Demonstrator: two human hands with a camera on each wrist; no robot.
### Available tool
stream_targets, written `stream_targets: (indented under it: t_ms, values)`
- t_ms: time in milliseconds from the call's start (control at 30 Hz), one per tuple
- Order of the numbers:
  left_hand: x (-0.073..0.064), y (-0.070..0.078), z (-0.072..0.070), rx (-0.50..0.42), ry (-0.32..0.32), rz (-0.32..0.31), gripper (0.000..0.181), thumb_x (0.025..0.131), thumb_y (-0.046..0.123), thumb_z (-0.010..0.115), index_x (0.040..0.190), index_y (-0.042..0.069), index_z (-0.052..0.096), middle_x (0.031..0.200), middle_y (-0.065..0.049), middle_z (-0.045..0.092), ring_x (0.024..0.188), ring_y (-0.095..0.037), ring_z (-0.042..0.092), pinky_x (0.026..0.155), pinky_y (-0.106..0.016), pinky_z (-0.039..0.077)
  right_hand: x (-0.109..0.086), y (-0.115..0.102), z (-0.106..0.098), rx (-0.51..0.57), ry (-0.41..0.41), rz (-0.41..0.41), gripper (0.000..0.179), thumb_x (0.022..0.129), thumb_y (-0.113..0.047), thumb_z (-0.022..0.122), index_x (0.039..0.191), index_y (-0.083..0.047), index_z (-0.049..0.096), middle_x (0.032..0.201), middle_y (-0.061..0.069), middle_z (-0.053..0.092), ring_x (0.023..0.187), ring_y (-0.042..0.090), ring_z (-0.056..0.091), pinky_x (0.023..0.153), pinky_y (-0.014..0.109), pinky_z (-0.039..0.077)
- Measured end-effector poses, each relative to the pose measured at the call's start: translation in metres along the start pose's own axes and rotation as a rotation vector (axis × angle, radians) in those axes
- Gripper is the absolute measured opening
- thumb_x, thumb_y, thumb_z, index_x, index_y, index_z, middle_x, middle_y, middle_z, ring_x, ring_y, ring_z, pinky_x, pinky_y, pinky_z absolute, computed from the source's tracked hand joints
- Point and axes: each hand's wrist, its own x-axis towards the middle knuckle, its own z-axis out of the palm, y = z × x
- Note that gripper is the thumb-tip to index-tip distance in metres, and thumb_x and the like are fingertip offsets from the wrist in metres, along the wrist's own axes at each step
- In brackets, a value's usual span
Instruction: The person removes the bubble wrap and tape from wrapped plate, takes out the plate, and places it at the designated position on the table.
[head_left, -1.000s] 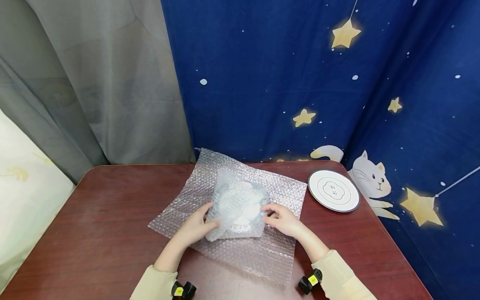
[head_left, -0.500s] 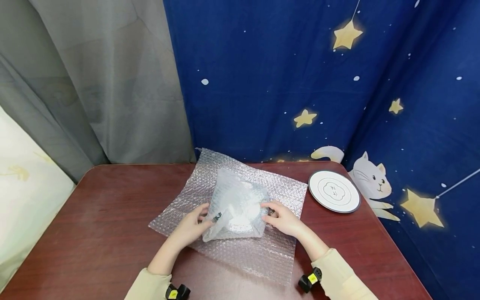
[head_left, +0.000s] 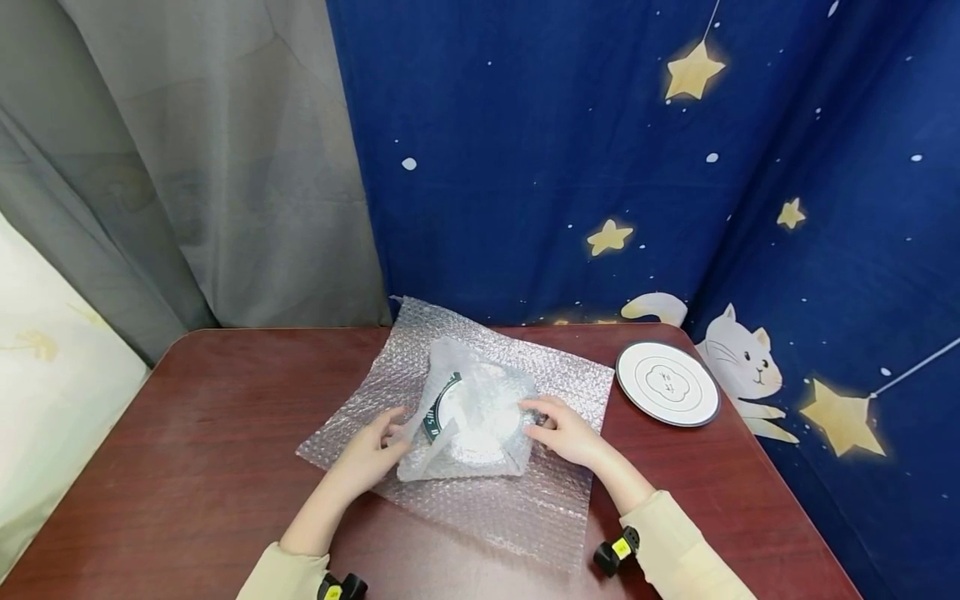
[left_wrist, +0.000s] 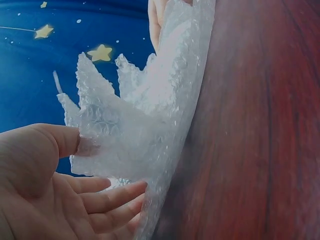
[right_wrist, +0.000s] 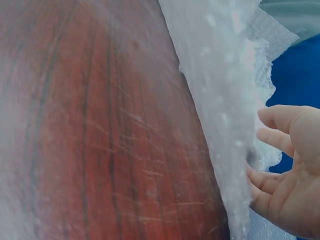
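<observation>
In the head view, a bubble-wrapped bundle lies mid-table on a larger bubble wrap sheet. A dark green band with white lettering shows through an opened part of its wrapping, on a round white item that looks like a plate. My left hand is at the bundle's left edge. Its thumb tip lies behind a translucent wrap flap, with the other fingers loosely extended below. My right hand is at the bundle's right side, fingertips against the wrap and gently bent.
A white plate with a dark rim and a central outlined motif lies at the table's right edge. The reddish-brown table backs onto a grey curtain and a starry blue curtain.
My left hand has moved left and the wrap has opened on that side, uncovering the green lettered band. My right hand stays nearly in place.
</observation>
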Motion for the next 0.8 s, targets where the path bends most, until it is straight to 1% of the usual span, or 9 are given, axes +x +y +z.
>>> stream_targets:
  t_ms: [67, 100, 200, 300, 467, 633, 800]
  values:
    - [-0.001, -0.001, -0.002, -0.001, 0.002, 0.005, 0.055, 0.086, 0.008, 0.061, 0.137, -0.005, 0.046, 0.109, -0.019, 0.065, 0.099, -0.031, 0.063, 0.086, -0.045, 0.049, 0.001, 0.001, -0.001, -0.004, 0.003, 0.0, 0.043, 0.096, -0.021, 0.061, 0.136, -0.008, 0.054, 0.142, 0.022, 0.038, 0.065, 0.013, 0.052, 0.058, 0.03, 0.048]
    - [-0.002, -0.001, -0.003, -0.002, 0.002, 0.007, 0.055, 0.087, 0.008, 0.062, 0.137, -0.006, 0.045, 0.109, -0.019, 0.065, 0.099, -0.032, 0.063, 0.087, -0.046, 0.049, 0.001, 0.001, -0.001, -0.006, 0.005, 0.001, 0.043, 0.095, -0.021, 0.061, 0.136, -0.008, 0.054, 0.143, 0.023, 0.036, 0.066, 0.013, 0.052, 0.06, 0.031, 0.048]
    - [-0.004, -0.001, -0.006, 0.003, 0.005, 0.011, 0.058, 0.086, 0.008, 0.063, 0.138, -0.007, 0.043, 0.108, -0.018, 0.065, 0.099, -0.032, 0.062, 0.087, -0.047, 0.048, 0.002, 0.002, -0.002, -0.02, 0.018, -0.009, 0.043, 0.095, -0.023, 0.061, 0.136, -0.009, 0.054, 0.146, 0.027, 0.032, 0.07, 0.013, 0.052, 0.065, 0.032, 0.047]
    - [-0.005, -0.002, -0.009, 0.019, 0.014, 0.011, 0.061, 0.085, 0.008, 0.064, 0.139, -0.007, 0.04, 0.107, -0.016, 0.066, 0.099, -0.032, 0.062, 0.087, -0.047, 0.048, 0.003, 0.003, -0.004, -0.033, 0.028, -0.026, 0.044, 0.095, -0.023, 0.061, 0.136, -0.01, 0.054, 0.145, 0.028, 0.032, 0.074, 0.013, 0.052, 0.067, 0.032, 0.046]
    - [-0.006, -0.007, -0.012, 0.036, 0.025, 0.022, 0.068, 0.084, 0.005, 0.063, 0.143, -0.007, 0.033, 0.108, -0.018, 0.064, 0.105, -0.035, 0.06, 0.09, -0.049, 0.046, 0.006, 0.004, -0.004, -0.038, 0.045, -0.049, 0.044, 0.095, -0.02, 0.062, 0.136, -0.009, 0.054, 0.141, 0.025, 0.038, 0.074, 0.014, 0.052, 0.063, 0.031, 0.047]
    - [-0.007, -0.01, -0.015, 0.071, 0.031, 0.022, 0.076, 0.083, 0.006, 0.065, 0.147, -0.003, 0.025, 0.117, -0.023, 0.059, 0.108, -0.038, 0.057, 0.089, -0.051, 0.046, 0.008, 0.004, -0.005, -0.028, 0.067, -0.033, 0.045, 0.094, -0.018, 0.063, 0.137, -0.01, 0.053, 0.142, 0.026, 0.037, 0.07, 0.013, 0.052, 0.061, 0.03, 0.047]
    - [-0.008, -0.016, -0.018, 0.096, 0.037, 0.028, 0.085, 0.082, 0.006, 0.066, 0.15, 0.001, 0.016, 0.127, -0.029, 0.051, 0.111, -0.039, 0.054, 0.088, -0.052, 0.045, 0.009, 0.004, -0.005, -0.026, 0.085, -0.008, 0.047, 0.093, -0.018, 0.063, 0.139, -0.012, 0.052, 0.141, 0.022, 0.04, 0.07, 0.013, 0.053, 0.059, 0.031, 0.047]
